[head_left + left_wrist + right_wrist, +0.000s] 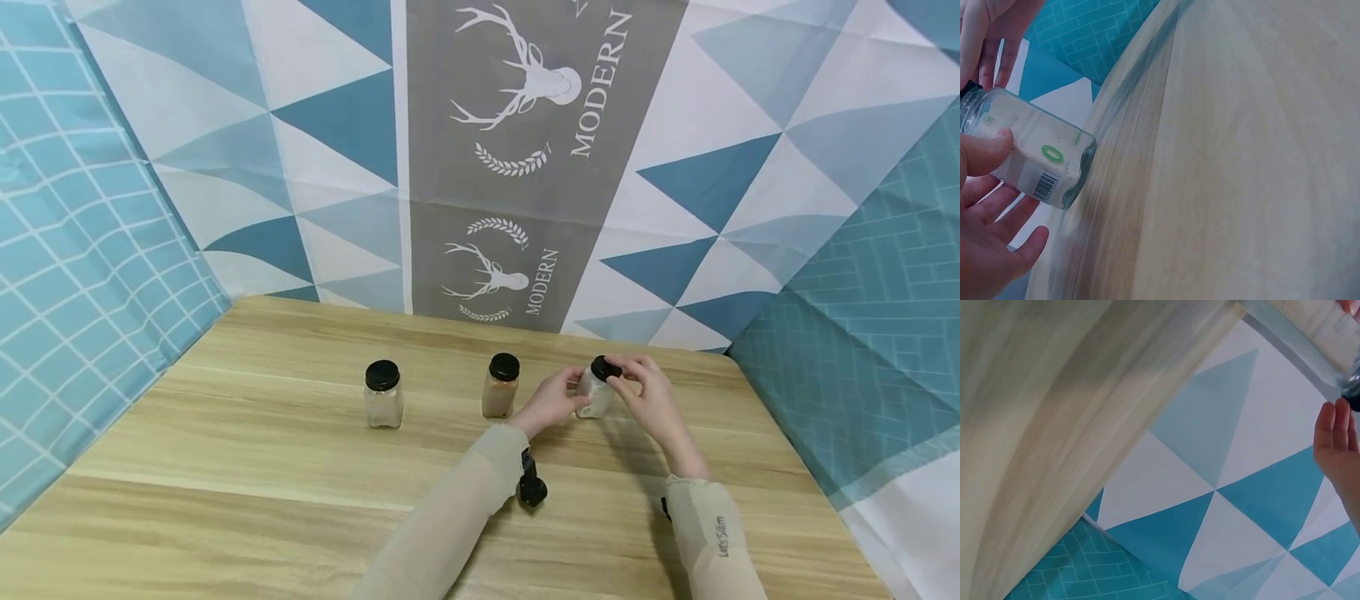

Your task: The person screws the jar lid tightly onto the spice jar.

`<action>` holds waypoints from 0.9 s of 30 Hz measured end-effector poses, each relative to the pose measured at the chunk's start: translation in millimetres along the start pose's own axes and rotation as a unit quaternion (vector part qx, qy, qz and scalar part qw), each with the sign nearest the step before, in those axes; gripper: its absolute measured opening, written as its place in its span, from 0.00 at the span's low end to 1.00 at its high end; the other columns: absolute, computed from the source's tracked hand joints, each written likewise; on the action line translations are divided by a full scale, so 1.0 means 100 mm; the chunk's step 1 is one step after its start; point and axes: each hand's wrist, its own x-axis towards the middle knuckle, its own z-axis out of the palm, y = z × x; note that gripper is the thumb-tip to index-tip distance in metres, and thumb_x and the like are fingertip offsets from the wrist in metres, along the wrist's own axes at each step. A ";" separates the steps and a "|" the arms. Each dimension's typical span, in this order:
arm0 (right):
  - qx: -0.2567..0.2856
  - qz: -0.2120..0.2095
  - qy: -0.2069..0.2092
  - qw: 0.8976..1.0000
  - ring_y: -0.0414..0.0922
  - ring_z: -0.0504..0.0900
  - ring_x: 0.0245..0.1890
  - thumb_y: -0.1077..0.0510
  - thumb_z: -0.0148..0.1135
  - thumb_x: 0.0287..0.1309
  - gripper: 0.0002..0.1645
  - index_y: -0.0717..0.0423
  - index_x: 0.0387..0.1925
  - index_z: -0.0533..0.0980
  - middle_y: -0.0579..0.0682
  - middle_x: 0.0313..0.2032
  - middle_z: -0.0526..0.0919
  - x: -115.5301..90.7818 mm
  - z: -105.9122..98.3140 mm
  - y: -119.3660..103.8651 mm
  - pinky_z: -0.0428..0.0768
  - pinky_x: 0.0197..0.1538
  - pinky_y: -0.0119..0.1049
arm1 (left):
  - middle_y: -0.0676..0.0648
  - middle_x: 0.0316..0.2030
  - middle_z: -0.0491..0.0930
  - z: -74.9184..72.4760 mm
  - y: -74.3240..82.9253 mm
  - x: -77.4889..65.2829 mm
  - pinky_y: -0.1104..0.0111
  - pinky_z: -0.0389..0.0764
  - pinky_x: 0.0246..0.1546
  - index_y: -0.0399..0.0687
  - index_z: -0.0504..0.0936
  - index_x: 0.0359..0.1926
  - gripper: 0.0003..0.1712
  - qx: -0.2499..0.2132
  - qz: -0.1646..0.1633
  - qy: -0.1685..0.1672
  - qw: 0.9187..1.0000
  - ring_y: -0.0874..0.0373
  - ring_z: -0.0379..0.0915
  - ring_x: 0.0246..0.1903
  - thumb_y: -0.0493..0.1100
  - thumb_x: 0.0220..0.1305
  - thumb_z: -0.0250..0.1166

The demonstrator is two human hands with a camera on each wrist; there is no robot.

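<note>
At the right of the head view, a glass jar [592, 402] of pale powder is held close over the tabletop, leaning slightly. My left hand [553, 402] grips its body between thumb and fingers. The fingers and thumb of my right hand [651, 398] pinch the black lid [604, 369]. In the left wrist view the jar [1038, 150] shows a label with a green ring and a barcode; the left thumb presses on that label. The right wrist view catches only part of the jar [1310, 331] and the right fingers [1337, 428] at the lid.
Two more black-lidded jars stand upright on the wooden table [247, 500]: one with orange-brown contents [500, 393] beside my left hand, one with pale contents [384, 404] farther left. A patterned cloth [337, 150] hangs along the table's back edge, with blue cloths at both sides.
</note>
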 end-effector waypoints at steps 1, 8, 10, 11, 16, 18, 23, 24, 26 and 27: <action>-0.002 -0.006 0.004 1.000 0.51 0.73 0.42 0.60 0.57 0.59 0.19 0.57 0.52 0.74 0.58 0.46 0.73 -0.01 0.00 0.01 0.74 0.39 0.44 | 0.49 0.55 0.72 0.00 0.00 0.00 0.65 0.72 0.53 0.47 0.66 0.61 0.27 -0.001 0.000 0.000 1.000 0.56 0.68 0.55 0.42 0.60 0.61; -0.003 -0.052 0.021 0.998 0.54 0.74 0.44 0.70 0.54 0.57 0.16 0.62 0.48 0.76 0.62 0.48 0.73 0.00 -0.02 0.04 0.76 0.44 0.50 | 0.48 0.54 0.73 0.00 -0.02 0.01 0.65 0.72 0.53 0.45 0.66 0.60 0.27 0.000 0.009 0.004 1.000 0.55 0.69 0.55 0.41 0.60 0.61; 0.008 -0.053 0.011 0.999 0.57 0.74 0.49 0.71 0.53 0.58 0.16 0.63 0.48 0.75 0.63 0.53 0.72 0.01 -0.02 0.04 0.75 0.48 0.52 | 0.48 0.54 0.73 0.00 -0.02 0.01 0.66 0.72 0.53 0.45 0.66 0.60 0.28 0.002 0.010 0.005 1.000 0.55 0.69 0.55 0.41 0.60 0.61; 0.011 -0.051 0.005 0.999 0.58 0.73 0.51 0.71 0.52 0.58 0.16 0.64 0.48 0.74 0.64 0.55 0.71 0.02 -0.02 0.04 0.75 0.50 0.53 | 0.48 0.54 0.73 0.00 -0.02 0.01 0.66 0.72 0.53 0.46 0.66 0.60 0.28 0.003 0.010 0.004 1.000 0.55 0.69 0.55 0.42 0.60 0.61; 0.020 -0.020 -0.006 1.000 0.57 0.76 0.50 0.69 0.52 0.60 0.16 0.62 0.49 0.73 0.61 0.55 0.73 0.01 -0.02 0.02 0.75 0.50 0.51 | 0.48 0.54 0.73 0.00 -0.02 0.01 0.66 0.72 0.53 0.46 0.66 0.60 0.28 -0.003 0.009 0.002 1.000 0.55 0.69 0.55 0.42 0.60 0.61; 0.013 -0.018 0.009 1.000 0.56 0.77 0.47 0.68 0.53 0.59 0.15 0.61 0.48 0.75 0.60 0.52 0.75 0.00 -0.02 0.02 0.76 0.48 0.50 | 0.49 0.54 0.73 0.00 -0.02 0.01 0.65 0.72 0.53 0.47 0.66 0.60 0.27 -0.005 0.009 0.002 1.000 0.55 0.69 0.55 0.42 0.60 0.61; -0.015 -0.026 0.048 0.998 0.50 0.78 0.40 0.68 0.56 0.56 0.13 0.59 0.44 0.79 0.57 0.44 0.78 -0.02 -0.01 0.03 0.77 0.43 0.37 | 0.49 0.54 0.72 0.00 -0.02 0.01 0.65 0.72 0.53 0.47 0.67 0.60 0.26 -0.005 0.013 0.003 1.000 0.55 0.68 0.55 0.42 0.60 0.61; -0.018 -0.026 0.051 0.998 0.49 0.78 0.40 0.68 0.57 0.56 0.13 0.58 0.43 0.79 0.56 0.44 0.78 -0.02 -0.01 0.03 0.77 0.43 0.36 | 0.48 0.54 0.72 0.00 -0.02 0.00 0.65 0.72 0.53 0.47 0.67 0.60 0.26 -0.004 0.013 0.003 1.000 0.55 0.68 0.55 0.42 0.60 0.61; -0.020 -0.026 0.053 0.998 0.49 0.78 0.39 0.68 0.57 0.56 0.12 0.58 0.43 0.79 0.56 0.42 0.77 -0.02 -0.01 0.03 0.77 0.43 0.37 | 0.48 0.54 0.72 0.00 -0.02 0.00 0.65 0.72 0.53 0.46 0.67 0.60 0.26 -0.004 0.015 0.002 1.000 0.55 0.68 0.55 0.41 0.60 0.61; -0.016 -0.026 0.051 0.998 0.50 0.78 0.40 0.68 0.57 0.56 0.12 0.59 0.42 0.79 0.57 0.42 0.77 -0.01 -0.01 0.03 0.77 0.45 0.38 | 0.48 0.54 0.72 0.00 -0.02 0.00 0.66 0.72 0.53 0.46 0.67 0.60 0.26 -0.003 0.015 0.002 1.000 0.55 0.68 0.55 0.41 0.60 0.61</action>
